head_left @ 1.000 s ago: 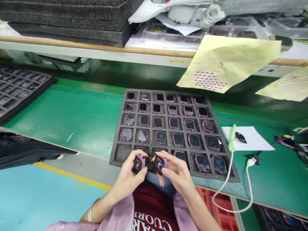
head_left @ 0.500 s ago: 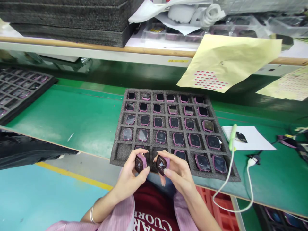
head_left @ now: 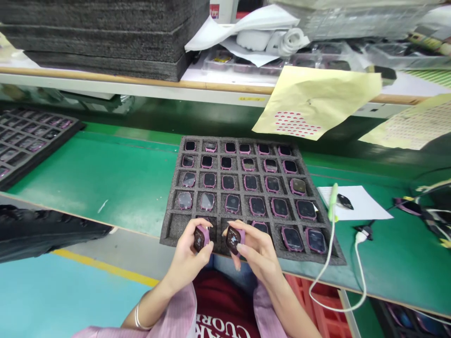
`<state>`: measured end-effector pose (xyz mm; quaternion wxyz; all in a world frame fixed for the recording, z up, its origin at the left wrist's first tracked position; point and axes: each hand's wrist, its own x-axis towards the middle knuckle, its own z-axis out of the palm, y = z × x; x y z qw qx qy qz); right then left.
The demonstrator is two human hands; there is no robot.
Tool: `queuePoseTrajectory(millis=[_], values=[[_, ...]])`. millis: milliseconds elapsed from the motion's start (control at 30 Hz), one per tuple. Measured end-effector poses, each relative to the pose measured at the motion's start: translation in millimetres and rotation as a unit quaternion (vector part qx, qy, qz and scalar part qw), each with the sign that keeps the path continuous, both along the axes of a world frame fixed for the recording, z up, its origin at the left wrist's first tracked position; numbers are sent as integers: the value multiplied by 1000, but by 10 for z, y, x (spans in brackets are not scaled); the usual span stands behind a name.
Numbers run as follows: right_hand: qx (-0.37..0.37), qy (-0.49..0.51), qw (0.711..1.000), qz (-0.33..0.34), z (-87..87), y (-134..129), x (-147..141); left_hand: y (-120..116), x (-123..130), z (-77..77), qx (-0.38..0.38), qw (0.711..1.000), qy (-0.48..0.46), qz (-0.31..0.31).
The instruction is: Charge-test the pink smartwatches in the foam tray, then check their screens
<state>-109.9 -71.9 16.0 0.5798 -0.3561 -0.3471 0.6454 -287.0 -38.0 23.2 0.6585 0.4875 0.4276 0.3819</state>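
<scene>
In my left hand [head_left: 192,253] a purple smartwatch case [head_left: 200,238] is pinched between thumb and fingers, its dark face turned left with a faint lit pattern. My right hand [head_left: 255,249] grips a second purple smartwatch case [head_left: 233,240], also showing a lit pattern, its thumb on the screen edge. Both are held apart, over the near edge of a grey foam tray [head_left: 172,206]. Purple watch cases with dark screens, such as one watch [head_left: 232,203], sit in most of the tray's compartments. The front left compartment [head_left: 179,228] holds nothing; my hands partly hide those beside it.
A green pen-like tool [head_left: 333,199] and white cable [head_left: 327,270] lie right of the tray, near white paper [head_left: 366,202] bearing a dark watch part [head_left: 344,202]. Another filled tray [head_left: 21,155] is at left. Yellow paper [head_left: 317,101] hangs from the shelf; black foam [head_left: 105,42] is stacked above.
The camera view has shifted slightly, so the bench and shelf sit a little lower and further left. Both hands keep hold of their watches, with little movement.
</scene>
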Motion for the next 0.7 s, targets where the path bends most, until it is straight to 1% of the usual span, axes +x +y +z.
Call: queuePoseTrajectory(millis=[133,267,433,600,700], values=[[16,9,1000,3,-2,-6,-12,-13,3,35,2,999,-27,-18],[19,-1,1000,0,8,-36,-16,-53,-24,53,-1,1000,-10,-13],[27,-5,1000,4,44,-116,-24,-122,-35,118,6,1000,-13,-2],[39,7,999,13,70,-197,-64,-160,-75,130,-2,1000,-7,-30],[41,12,999,22,76,-248,-91,-165,-115,110,-7,996,-55,-69]])
